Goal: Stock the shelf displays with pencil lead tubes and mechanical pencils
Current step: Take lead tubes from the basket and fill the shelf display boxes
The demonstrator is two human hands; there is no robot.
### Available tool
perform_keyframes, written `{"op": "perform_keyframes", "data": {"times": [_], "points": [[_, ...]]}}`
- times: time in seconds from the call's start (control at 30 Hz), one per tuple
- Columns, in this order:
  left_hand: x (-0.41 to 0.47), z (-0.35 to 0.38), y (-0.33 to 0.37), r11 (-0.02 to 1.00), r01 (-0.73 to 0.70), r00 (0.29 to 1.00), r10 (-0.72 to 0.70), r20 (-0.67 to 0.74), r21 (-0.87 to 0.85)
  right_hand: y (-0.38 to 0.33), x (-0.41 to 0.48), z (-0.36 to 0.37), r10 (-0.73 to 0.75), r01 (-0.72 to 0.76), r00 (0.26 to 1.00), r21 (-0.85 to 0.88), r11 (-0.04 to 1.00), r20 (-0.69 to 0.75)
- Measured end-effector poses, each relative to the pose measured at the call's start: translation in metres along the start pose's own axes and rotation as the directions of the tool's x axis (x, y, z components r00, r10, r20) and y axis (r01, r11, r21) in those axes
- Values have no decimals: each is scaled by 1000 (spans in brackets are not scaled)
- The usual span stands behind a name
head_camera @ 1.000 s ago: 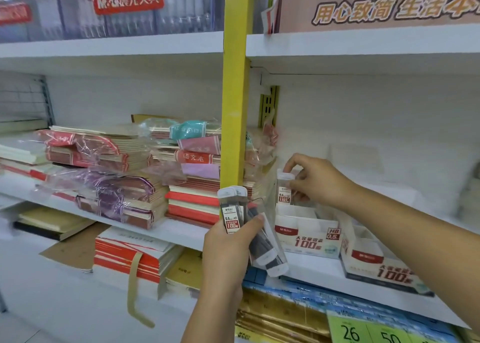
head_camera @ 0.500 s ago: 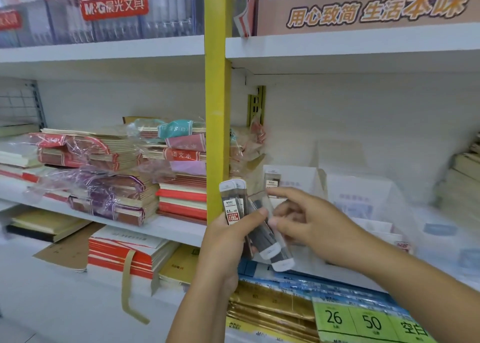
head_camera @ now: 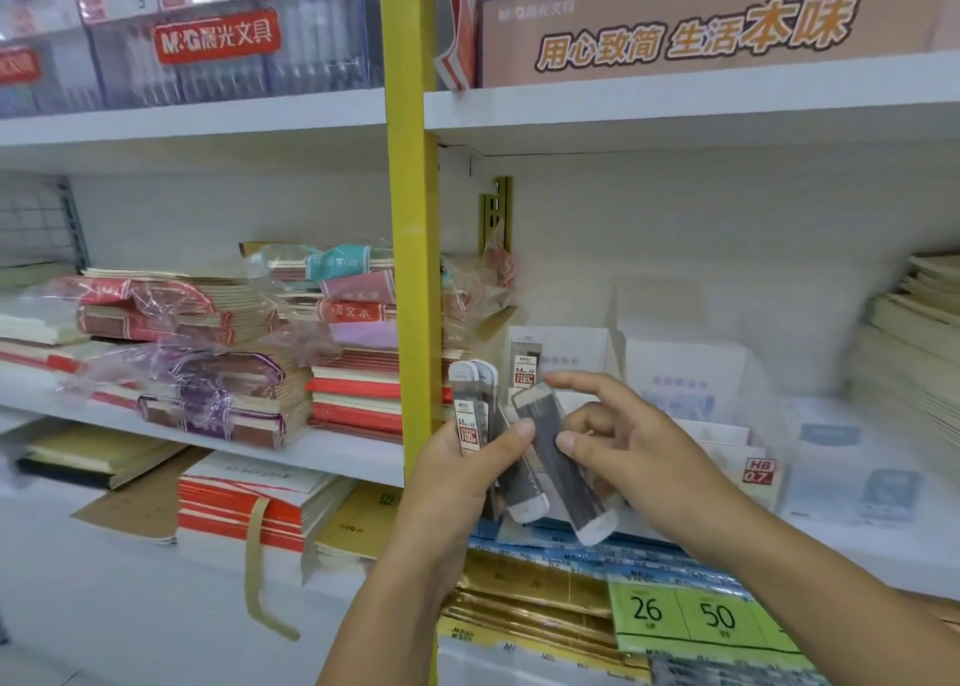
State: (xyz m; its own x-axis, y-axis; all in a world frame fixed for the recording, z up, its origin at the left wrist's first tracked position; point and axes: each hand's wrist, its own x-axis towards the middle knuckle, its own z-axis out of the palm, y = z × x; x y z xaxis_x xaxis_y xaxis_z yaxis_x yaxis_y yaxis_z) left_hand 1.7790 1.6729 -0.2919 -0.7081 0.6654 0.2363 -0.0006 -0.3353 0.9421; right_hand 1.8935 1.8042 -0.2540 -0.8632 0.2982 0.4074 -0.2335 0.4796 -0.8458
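Pencil lead tubes (head_camera: 470,415) fan out of a person's left hand (head_camera: 457,483) in front of a white stationery shelf (head_camera: 337,449), seen from the head camera. The thumb lies curled across the tubes and clamps them against the fingers. Each tube is a flat, smoky-grey case with a white cap. The front one carries a label reading 0.5 above a red block marked 100.

The right hand (head_camera: 644,451) pinches a single tube (head_camera: 558,457) just beside the fan, thumb on its face and fingers behind. This tube tilts, its white cap pointing down and to the right, and it touches the tubes in the left hand.

Behind both hands, another tube (head_camera: 523,368) stands upright in a white display box (head_camera: 576,347) on the shelf. A neighbouring box (head_camera: 727,446) to the right bears a red HB 0.7 tag.

A yellow upright post (head_camera: 410,270) divides the shelving. Left of it lie stacks of notebooks (head_camera: 208,316), some in torn plastic wrap. Green price tags (head_camera: 680,615) reading 26 and 50 sit on the shelf edge below the hands.
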Motion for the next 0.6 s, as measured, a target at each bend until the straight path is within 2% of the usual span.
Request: {"op": "perform_keyframes", "data": {"times": [0.2,0.27,0.33,0.43,0.6], "points": [[1,-4,1,999,-32,985,38,-169,37,4,-10,3,12,-6,991,-45,999,132],[2,-6,-1,998,-7,970,21,-244,57,7,-18,4,-23,47,989,-167,985,145],[3,-8,-3,998,14,959,5,-283,68,13,-25,6,-80,103,991,-221,970,112],[2,-10,-3,996,19,959,7,-284,88,19,-30,7,-117,114,993,-198,974,-5],[-6,-13,2,993,1,987,19,-158,122,10,-25,5,-68,68,987,-6,998,-148]]}}
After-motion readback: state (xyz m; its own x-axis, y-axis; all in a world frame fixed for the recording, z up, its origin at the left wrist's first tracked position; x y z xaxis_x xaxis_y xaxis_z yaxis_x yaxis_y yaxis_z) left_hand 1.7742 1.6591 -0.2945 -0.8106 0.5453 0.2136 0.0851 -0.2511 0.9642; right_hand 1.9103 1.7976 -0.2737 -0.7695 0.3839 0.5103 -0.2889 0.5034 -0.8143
